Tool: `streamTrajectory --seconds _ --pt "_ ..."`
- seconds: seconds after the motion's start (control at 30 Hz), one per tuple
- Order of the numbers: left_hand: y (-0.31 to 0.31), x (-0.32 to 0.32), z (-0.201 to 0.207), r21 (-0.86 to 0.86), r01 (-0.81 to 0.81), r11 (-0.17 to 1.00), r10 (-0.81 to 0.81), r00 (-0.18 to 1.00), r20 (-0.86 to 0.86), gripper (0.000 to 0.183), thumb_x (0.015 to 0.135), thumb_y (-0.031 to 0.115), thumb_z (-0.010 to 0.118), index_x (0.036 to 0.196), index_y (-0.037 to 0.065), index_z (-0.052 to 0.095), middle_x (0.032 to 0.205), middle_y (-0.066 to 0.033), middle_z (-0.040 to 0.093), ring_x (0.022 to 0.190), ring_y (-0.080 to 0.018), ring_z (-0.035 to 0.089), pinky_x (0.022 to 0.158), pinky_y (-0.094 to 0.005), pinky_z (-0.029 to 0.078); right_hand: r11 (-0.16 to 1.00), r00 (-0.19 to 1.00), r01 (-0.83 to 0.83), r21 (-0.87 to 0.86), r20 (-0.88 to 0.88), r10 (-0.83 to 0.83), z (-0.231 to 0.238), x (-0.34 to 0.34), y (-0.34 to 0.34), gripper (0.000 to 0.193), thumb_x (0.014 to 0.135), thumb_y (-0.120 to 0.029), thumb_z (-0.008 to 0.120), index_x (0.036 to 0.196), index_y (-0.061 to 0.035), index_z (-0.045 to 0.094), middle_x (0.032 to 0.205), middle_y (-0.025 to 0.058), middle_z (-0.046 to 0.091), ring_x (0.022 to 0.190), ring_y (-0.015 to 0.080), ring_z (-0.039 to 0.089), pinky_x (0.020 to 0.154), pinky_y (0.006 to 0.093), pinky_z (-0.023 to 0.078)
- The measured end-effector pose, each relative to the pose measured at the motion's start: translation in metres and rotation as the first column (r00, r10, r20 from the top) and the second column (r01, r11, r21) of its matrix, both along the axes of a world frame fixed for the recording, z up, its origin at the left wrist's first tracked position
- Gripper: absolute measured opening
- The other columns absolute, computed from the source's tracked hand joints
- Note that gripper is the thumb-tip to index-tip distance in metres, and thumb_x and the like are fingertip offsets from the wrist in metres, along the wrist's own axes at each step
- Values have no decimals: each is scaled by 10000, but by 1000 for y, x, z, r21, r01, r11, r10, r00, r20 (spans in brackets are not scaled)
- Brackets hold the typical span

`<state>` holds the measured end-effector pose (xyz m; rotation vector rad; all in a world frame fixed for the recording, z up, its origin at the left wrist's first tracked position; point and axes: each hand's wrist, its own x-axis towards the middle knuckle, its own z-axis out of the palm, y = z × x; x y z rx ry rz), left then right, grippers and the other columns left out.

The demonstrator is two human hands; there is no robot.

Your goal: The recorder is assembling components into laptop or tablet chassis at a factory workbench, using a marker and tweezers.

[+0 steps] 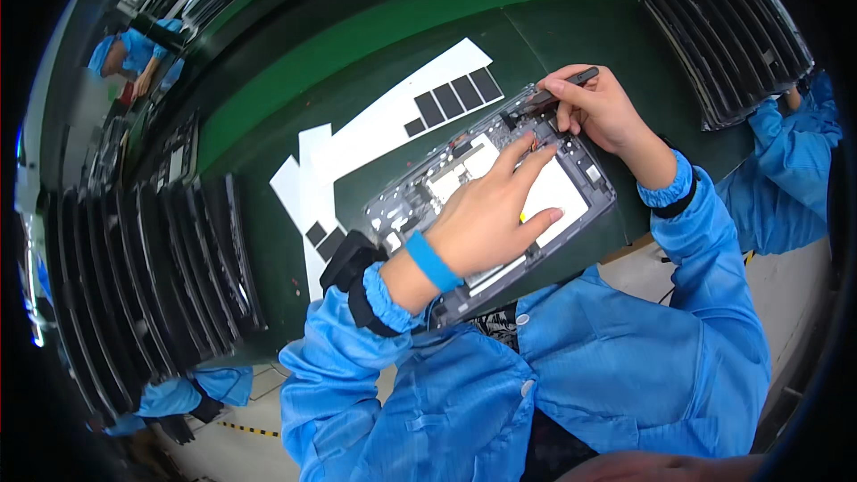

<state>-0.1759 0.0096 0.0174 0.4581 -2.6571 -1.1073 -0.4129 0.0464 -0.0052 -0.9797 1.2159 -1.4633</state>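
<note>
An open laptop base (600, 203) lies tilted on the table in front of me, its inner parts facing up. A large white panel (564, 192) fills much of its middle. My left hand (482, 219) rests across the base with fingers spread, the fingertips over the inner parts near the far edge. At the far right corner my right hand (609, 114) pinches a slim dark pen-like tool (585, 77). The tool's working end is hard to make out against the base. A blue band circles my left wrist.
Beyond the base lie white sheets (366, 125) with black rectangular pads (451, 98) on the green table (268, 116). Stacks of dark laptop parts stand at the left (152, 277) and far right (728, 36). Co-workers in blue sit at far left (147, 54) and right (781, 178).
</note>
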Motion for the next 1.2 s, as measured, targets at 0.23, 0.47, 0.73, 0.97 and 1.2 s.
streamTrajectory --seconds 0.23,0.47,0.73,0.97,1.2 --pt "0 -9 0 -152 10 988 -14 1000 -23 386 810 241 716 1159 96 640 1370 -134 510 726 -248 674 664 -323 550 990 995 -102 96 26 100 5 -9 2 203 886 -115 666 975 68 661 794 131 682 537 129 635 442 197 465" --pt "-6 -9 4 -101 45 994 -40 998 50 340 780 212 729 1090 85 672 1362 -143 522 832 -265 683 697 -331 557 994 996 -67 86 56 63 0 -6 -1 184 884 -100 676 980 56 663 801 119 686 588 137 668 483 202 510" --pt "-1 -7 0 -162 20 987 -19 1000 7 342 766 204 734 1077 74 677 1356 -164 519 866 -271 668 707 -326 555 993 997 -72 96 28 70 -1 -5 -1 193 884 -106 680 983 59 659 841 140 692 582 132 662 481 198 511" --pt "9 -10 -4 -422 -48 905 102 989 107 599 759 326 741 1291 109 572 1431 -188 429 1142 -322 457 935 -428 373 997 998 -60 54 18 59 -3 -6 -3 204 891 -116 676 988 63 659 903 168 697 630 131 668 487 194 514" --pt "12 -8 -3 -439 -105 892 162 982 93 602 765 352 738 1311 166 565 1451 -206 395 1176 -334 428 957 -465 325 999 999 -38 -13 6 38 -4 -3 1 241 921 -146 651 1067 45 650 1023 163 682 706 127 661 500 196 517"
